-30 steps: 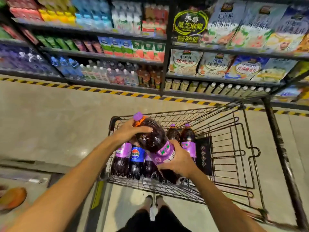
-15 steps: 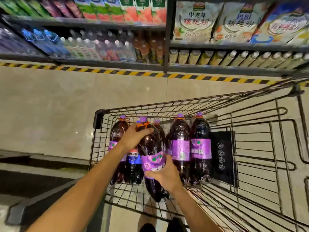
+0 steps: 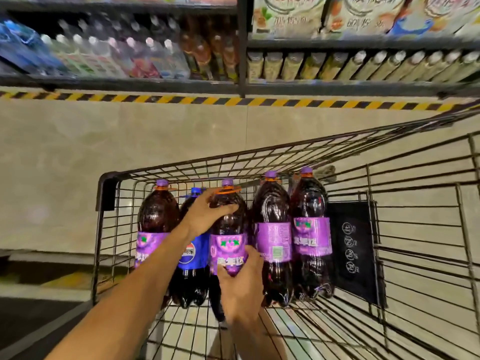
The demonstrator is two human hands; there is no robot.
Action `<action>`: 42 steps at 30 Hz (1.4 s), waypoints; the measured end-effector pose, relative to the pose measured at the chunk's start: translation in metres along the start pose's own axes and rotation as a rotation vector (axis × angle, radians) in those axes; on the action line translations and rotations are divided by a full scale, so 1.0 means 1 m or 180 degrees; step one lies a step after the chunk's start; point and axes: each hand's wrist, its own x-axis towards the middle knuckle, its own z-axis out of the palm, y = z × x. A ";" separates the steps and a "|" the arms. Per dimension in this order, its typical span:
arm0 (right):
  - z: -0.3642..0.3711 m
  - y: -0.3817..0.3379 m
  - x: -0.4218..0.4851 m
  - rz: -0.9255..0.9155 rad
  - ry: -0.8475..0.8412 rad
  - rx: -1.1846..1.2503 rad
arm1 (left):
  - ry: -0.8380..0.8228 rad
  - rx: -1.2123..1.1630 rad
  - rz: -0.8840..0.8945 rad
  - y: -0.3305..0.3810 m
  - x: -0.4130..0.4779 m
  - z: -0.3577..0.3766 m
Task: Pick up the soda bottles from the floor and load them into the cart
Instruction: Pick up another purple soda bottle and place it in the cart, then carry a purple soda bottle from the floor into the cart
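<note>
I observe the middle purple soda bottle (image 3: 227, 246) upright in the cart (image 3: 109, 189): left hand (image 3: 205, 216), fingers curled over its shoulder; right hand (image 3: 241, 287), fingers clasping its label at 6 o'clock.

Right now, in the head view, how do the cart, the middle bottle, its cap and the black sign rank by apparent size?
1. cart, by far the largest.
2-3. middle bottle and black sign: they look similar in area, so I would not rank them.
4. cap.
</note>
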 end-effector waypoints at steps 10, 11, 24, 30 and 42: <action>-0.041 -0.016 0.006 -0.0887 -0.0146 -0.0420 | 0.0072 0.1151 0.0130 0.012 -0.011 0.004; -0.054 -0.019 0.005 -0.0887 -0.0210 -0.0468 | 0.0064 0.1381 0.0203 0.017 -0.018 0.001; -0.162 -0.073 -0.049 -0.1092 -0.0435 -0.1848 | -0.0412 0.3862 0.1316 0.140 -0.186 -0.023; -0.197 -0.096 -0.093 -0.1175 0.0009 -0.2006 | -0.0366 0.4647 0.1779 0.170 -0.233 -0.027; -0.277 -0.041 -0.209 -0.0406 0.0955 -0.1994 | -0.1076 0.5321 0.2537 0.199 -0.300 0.035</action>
